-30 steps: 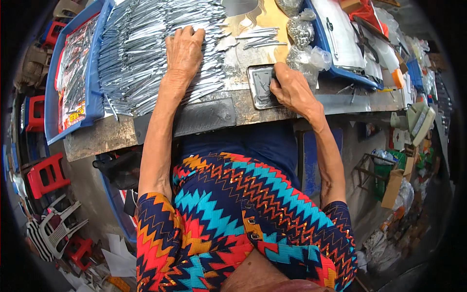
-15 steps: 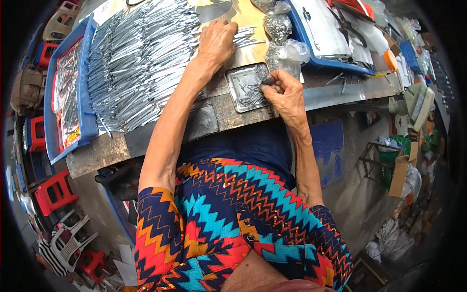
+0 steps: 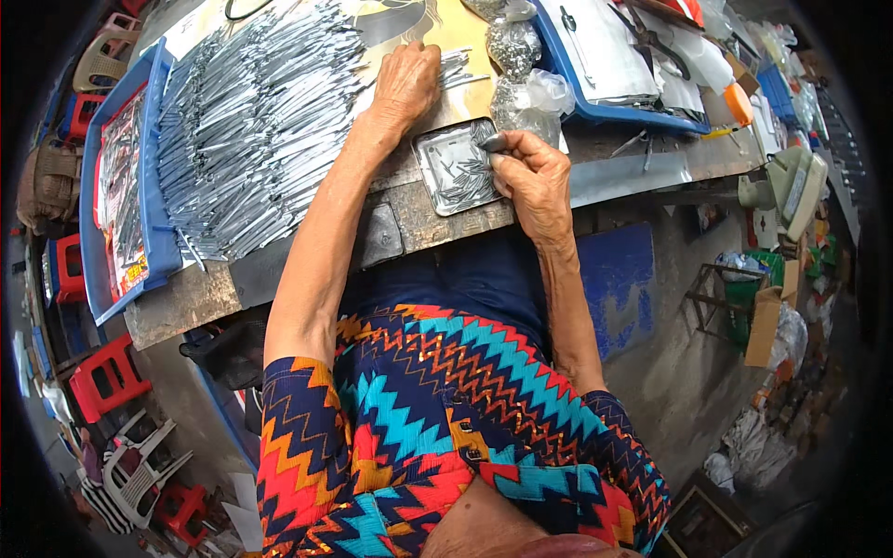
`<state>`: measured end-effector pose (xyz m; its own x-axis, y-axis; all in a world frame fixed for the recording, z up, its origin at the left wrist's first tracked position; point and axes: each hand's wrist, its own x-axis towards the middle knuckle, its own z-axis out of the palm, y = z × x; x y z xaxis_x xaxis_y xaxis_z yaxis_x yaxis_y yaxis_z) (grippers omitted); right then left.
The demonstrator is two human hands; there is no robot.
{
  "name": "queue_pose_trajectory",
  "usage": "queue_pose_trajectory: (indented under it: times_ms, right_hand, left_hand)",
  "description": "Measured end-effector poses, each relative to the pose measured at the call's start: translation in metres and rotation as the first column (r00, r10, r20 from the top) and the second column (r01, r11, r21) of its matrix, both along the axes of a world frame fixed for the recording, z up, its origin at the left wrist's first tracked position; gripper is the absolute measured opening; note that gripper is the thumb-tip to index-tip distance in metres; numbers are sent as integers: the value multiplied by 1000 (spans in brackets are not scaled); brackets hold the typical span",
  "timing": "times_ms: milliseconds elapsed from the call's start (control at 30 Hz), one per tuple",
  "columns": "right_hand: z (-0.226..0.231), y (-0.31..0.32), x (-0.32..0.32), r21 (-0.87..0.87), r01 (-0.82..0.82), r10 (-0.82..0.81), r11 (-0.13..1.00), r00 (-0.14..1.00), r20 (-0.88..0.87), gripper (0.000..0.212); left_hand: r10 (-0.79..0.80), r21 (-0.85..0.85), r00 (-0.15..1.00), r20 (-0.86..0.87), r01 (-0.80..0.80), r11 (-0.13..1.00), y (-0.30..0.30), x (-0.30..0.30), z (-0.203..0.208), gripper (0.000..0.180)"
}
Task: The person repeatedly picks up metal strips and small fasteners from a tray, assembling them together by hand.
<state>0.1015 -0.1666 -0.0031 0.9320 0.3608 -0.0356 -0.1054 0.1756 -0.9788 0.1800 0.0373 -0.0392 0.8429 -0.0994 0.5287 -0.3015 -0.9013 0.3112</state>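
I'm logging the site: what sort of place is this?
Likely a small workshop: a worn worktable, rows of thin metallic-looking strips, and a small tray of little grey pieces.

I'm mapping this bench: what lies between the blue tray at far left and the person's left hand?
In the head view, a broad spread of thin silvery strips fills most of the stretch between the blue tray and left hand.

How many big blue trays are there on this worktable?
2: the left tray, beside the silvery strips, and the right tray, right of the clear bags. Others may lie beyond the view.
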Motion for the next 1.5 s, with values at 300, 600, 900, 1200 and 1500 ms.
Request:
queue_pose_trajectory:
  times_ms: [300, 600, 900, 1200, 1500]
  right_hand:
    - [-6, 10, -1, 164, 119, -120, 979, 993, -6, 14]
    - [-8, 17, 2, 140, 120, -121, 983, 993, -3, 14]
    - [7, 23, -4, 185, -4, -6, 983, 999, 51, 12]
    - [16, 27, -10, 119, -41, 23, 992, 989, 146, 16]
    - [21, 28, -14, -32, -10, 18, 999, 965, 262, 17]
  left_hand:
    - [38, 70, 994, 98, -45, 997, -5, -20, 17, 10]
    - [-99, -657, 969, -225, -76, 750, -28, -107, 62, 16]
    - [-384, -966, 894, -231, -165, 196, -30, -152, 47, 23]
    - [-355, -920, 875, -329, -212, 329, -27, -160, 47, 18]
    - [-343, -920, 885, -314, -194, 342, -27, -160, 42, 17]
